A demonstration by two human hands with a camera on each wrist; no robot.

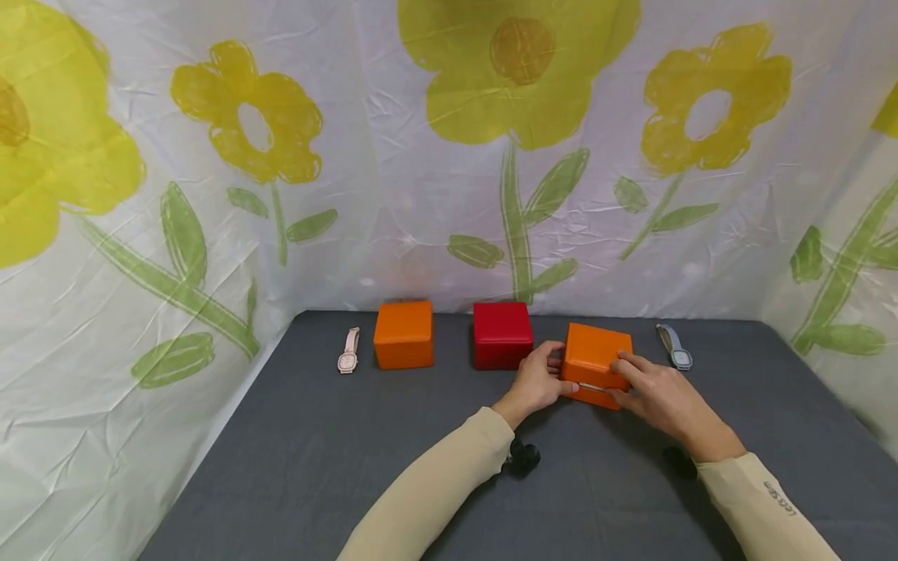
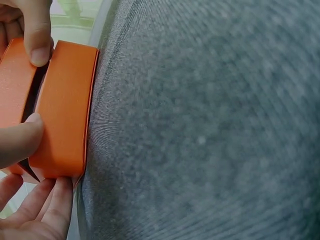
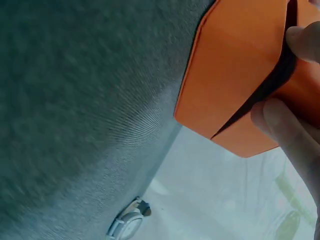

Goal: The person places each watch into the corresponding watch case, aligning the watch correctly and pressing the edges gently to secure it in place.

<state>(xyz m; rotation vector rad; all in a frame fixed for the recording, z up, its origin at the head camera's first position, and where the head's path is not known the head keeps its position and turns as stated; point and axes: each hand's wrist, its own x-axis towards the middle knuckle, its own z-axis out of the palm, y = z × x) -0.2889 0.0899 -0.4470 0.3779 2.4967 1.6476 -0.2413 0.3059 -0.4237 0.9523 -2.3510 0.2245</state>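
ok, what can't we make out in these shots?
- Inside of the gripped orange box: all views, hidden by its barely raised lid.
- Pink watch, time: head view, dial too small.
- Blue watch, part: right wrist view, bottom edge cuts it.
- Right hand, most: left wrist view, cut off at top left.

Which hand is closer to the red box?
Left. The left hand is just right of the red box; the right hand is farther right, across the slightly open orange box.
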